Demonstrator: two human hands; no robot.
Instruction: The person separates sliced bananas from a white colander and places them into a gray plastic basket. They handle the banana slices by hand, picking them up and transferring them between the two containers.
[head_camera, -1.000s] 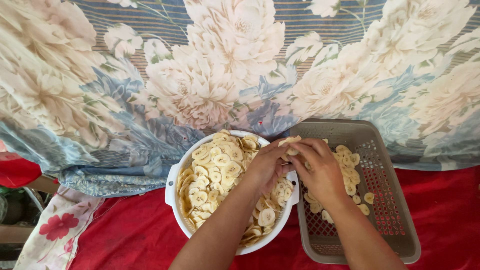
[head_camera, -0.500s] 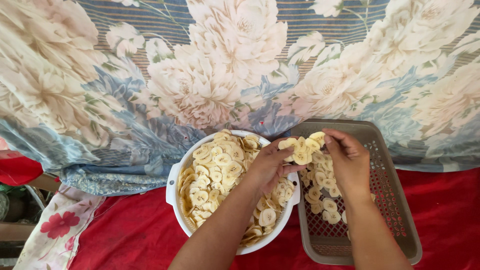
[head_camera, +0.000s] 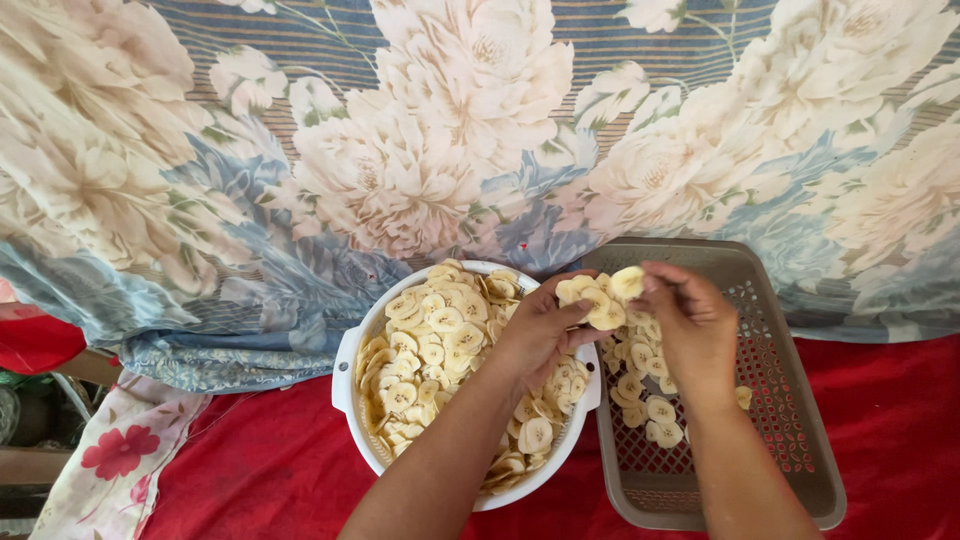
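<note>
a: pale yellow banana slices (head_camera: 598, 300), a small clump of them, sit pinched in the left hand (head_camera: 540, 335) right over the seam where the white bowl (head_camera: 345, 372) meets the grey plastic basket (head_camera: 790, 400). the fingers are curled round the clump, grasping it from below.

b: and the right hand (head_camera: 690, 330)?

a: its fingertips touch the top slice of that same clump, nipping one round off. so both hands are closed on slices, neither is slack.

b: how would you do this bit well?

a: i'd judge it best to keep the clump low and over the basket, not over the gap, so a dropped slice lands inside. peel one slice at a time with a light pinch, since thin rounds look likely to snap or stick together. lay them apart on the mesh rather than heaped.

b: counts?

a: one bowl, one basket, two hands, one person. the bowl is heaped with sliced rounds, far too many and too overlapped to count. the loose slices (head_camera: 645, 385) in the basket are a dozen or more, partly hidden behind the hands, so no exact figure. the held clump looks like four or five.

b: what's underneath?

a: a red cloth (head_camera: 250, 470), with a big flowered sheet (head_camera: 450, 130) beyond.
</note>
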